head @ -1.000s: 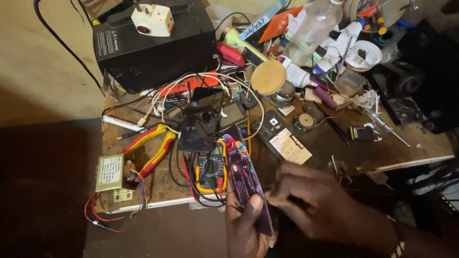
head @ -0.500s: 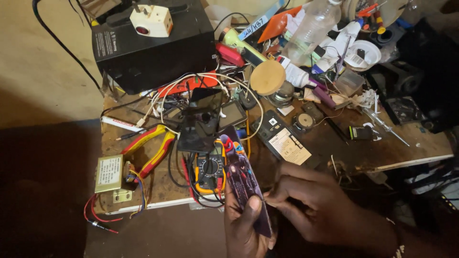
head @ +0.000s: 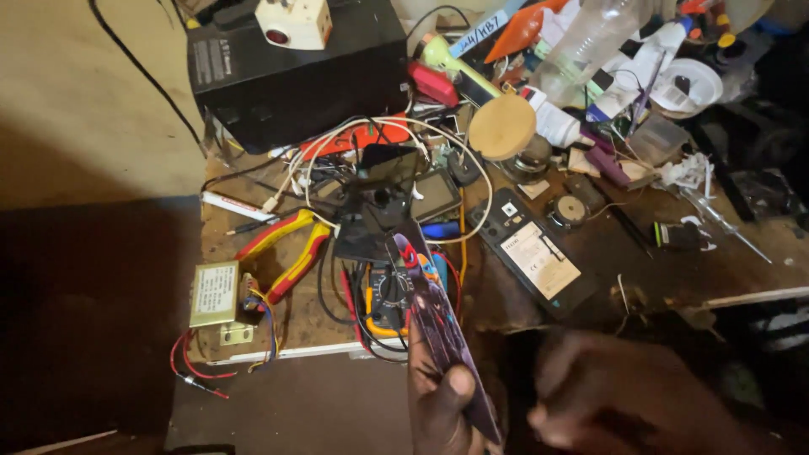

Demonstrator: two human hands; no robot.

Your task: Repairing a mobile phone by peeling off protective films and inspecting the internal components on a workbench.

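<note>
Open room lies only along the desk's (head: 657, 278) bare right front and the dark floor (head: 84, 320) to its left, while pliers (head: 282, 253), multimeter (head: 383, 299), tangled white cable (head: 337, 139) and black box (head: 295, 72) crowd the middle.

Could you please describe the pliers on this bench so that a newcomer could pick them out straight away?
Start at the big black box at the back of the cluttered wooden bench and come straight down toward the front edge. The pliers lie there slantwise, just right of a small transformer and left of the multimeter. Their red-and-yellow handles set them apart.
</note>
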